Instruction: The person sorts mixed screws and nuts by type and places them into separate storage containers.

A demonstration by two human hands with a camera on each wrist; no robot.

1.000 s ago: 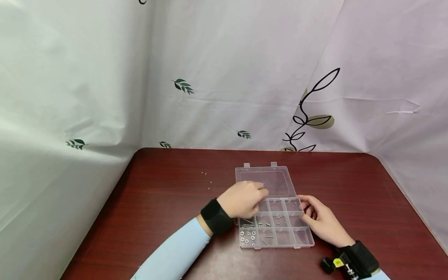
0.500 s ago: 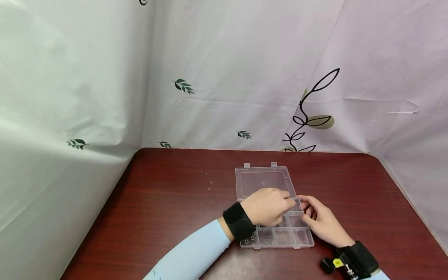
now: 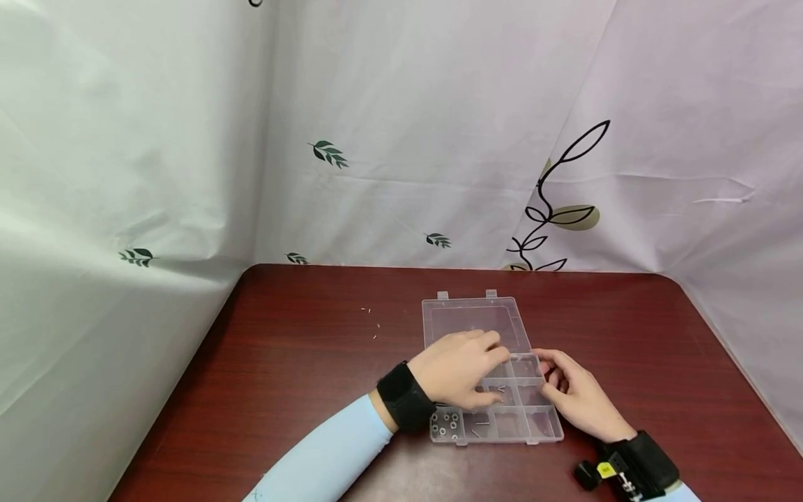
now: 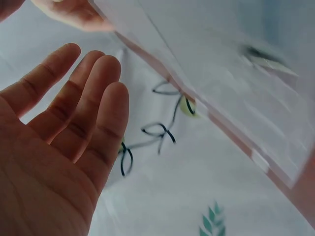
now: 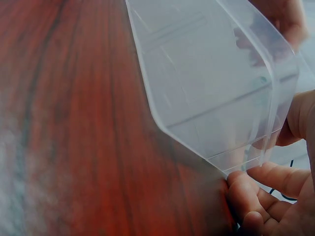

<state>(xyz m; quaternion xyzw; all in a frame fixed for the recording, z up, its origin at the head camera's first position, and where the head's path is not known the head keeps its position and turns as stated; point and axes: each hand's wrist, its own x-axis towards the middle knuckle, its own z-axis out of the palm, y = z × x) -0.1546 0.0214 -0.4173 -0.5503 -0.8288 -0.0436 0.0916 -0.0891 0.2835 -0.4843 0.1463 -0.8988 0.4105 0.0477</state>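
A clear plastic compartment box (image 3: 541,422) lies on the table with its lid (image 3: 477,317) folded back away from me. My left hand (image 3: 461,369) hovers over the box's middle and hides several compartments. In the left wrist view its palm faces the camera, fingers loosely extended, holding nothing. My right hand (image 3: 583,401) holds the box's right side, thumb against the wall and index finger at the hinge-side corner. White ring-shaped pieces (image 3: 444,425), like nuts or washers, fill the near left compartment. Thin metal screws or pins (image 3: 482,423) lie in the one beside it.
Several tiny metal pieces (image 3: 378,325) lie loose on the dark red wooden table (image 3: 301,376), left of the lid. A white curtain (image 3: 401,139) with leaf prints hangs behind and around the table.
My left hand moved right across the box with curled fingers, then drew back slightly left, and its fingers have spread. My right hand and the box have stayed in place.
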